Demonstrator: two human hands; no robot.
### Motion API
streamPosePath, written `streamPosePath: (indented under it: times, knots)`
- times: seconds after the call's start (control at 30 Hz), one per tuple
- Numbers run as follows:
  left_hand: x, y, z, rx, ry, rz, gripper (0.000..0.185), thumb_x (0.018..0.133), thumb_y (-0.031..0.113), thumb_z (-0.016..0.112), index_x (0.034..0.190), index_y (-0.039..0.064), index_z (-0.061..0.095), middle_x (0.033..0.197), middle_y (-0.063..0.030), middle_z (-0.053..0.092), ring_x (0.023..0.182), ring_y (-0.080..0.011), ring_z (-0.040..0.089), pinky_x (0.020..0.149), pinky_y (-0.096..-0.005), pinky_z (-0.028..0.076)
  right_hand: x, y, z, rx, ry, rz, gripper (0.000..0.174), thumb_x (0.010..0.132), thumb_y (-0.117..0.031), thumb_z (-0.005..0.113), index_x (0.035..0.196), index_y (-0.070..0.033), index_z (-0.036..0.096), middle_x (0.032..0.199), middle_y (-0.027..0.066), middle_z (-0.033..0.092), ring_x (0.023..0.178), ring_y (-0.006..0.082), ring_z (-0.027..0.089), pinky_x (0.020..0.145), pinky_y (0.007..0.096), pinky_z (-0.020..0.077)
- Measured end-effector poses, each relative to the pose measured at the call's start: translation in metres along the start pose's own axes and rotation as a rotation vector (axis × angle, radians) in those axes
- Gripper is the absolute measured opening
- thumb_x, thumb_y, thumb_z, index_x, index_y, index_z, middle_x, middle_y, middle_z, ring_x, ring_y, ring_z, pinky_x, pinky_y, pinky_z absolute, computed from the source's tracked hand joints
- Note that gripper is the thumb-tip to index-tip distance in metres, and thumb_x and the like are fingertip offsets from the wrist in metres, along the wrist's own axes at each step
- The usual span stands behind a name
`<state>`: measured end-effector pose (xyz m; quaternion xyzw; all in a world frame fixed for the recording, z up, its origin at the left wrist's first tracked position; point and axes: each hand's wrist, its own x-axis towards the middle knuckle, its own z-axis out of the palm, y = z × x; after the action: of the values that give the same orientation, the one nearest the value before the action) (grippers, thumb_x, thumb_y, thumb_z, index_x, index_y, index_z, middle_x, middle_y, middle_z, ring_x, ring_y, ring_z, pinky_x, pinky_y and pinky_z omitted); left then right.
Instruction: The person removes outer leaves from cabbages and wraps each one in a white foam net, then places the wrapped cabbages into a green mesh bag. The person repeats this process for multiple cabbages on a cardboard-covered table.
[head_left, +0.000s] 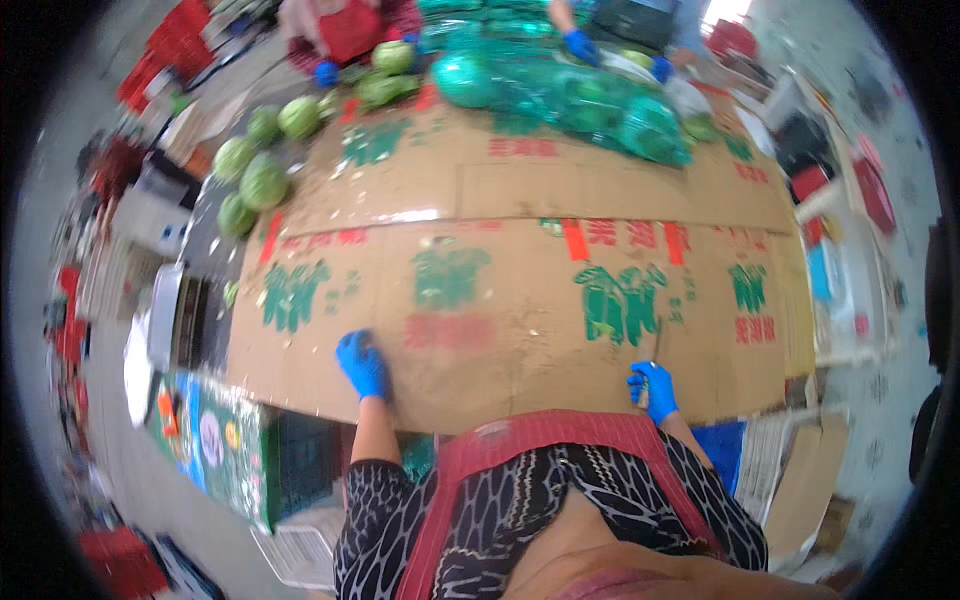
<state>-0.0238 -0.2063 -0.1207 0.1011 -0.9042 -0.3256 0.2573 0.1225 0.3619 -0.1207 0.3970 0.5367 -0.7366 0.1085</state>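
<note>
My left hand (362, 365), in a blue glove, rests on the cardboard sheet (525, 375) with its fingers curled in. Nothing shows in it. Farther right, my right hand (657, 391), gloved in blue too, grips a small knife (658, 343). Its thin blade points away from me, over the cardboard. Green cabbages (264, 182) stand together at the far left of the table, well beyond my left hand. Across the far side lies a green mesh bag (570, 97) with cabbages inside.
Two people in blue gloves stand opposite; one gloved hand (326, 74) is beside a cabbage (393, 58), another (581, 47) at the mesh bag. Leaf scraps dot the printed cardboard. A grey tray (165, 315) stands at the left edge, a white crate (300, 555) low at left.
</note>
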Motion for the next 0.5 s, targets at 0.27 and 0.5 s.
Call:
streamPosePath:
  times: [0.27, 0.5]
  knots:
    - [-0.0016, -0.0043, 0.0009, 0.022, -0.01, 0.012, 0.019, 0.076, -0.004, 0.058, 0.092, 0.0, 0.067, 0.099, -0.0178, 0.062, 0.096, -0.0364, 0.058, 0.088, -0.0443, 0.047, -0.0101, -0.0068, 0.0075, 0.041, 0.026, 0.017, 0.023, 0.095, -0.03, 0.062, 0.103, -0.009, 0.065, 0.077, 0.0102, 0.068, 0.054, 0.0192, 0.061, 0.046, 0.0344, 0.0503]
    - [-0.0014, -0.0051, 0.0023, 0.089, -0.011, 0.036, 0.017, 0.081, -0.001, 0.06, 0.095, 0.002, 0.068, 0.101, -0.0178, 0.063, 0.099, -0.0365, 0.058, 0.09, -0.0448, 0.047, -0.0079, -0.0058, 0.0058, 0.008, 0.041, 0.01, 0.023, 0.096, -0.03, 0.06, 0.103, -0.009, 0.065, 0.077, 0.0102, 0.068, 0.056, 0.019, 0.062, 0.047, 0.0343, 0.0515]
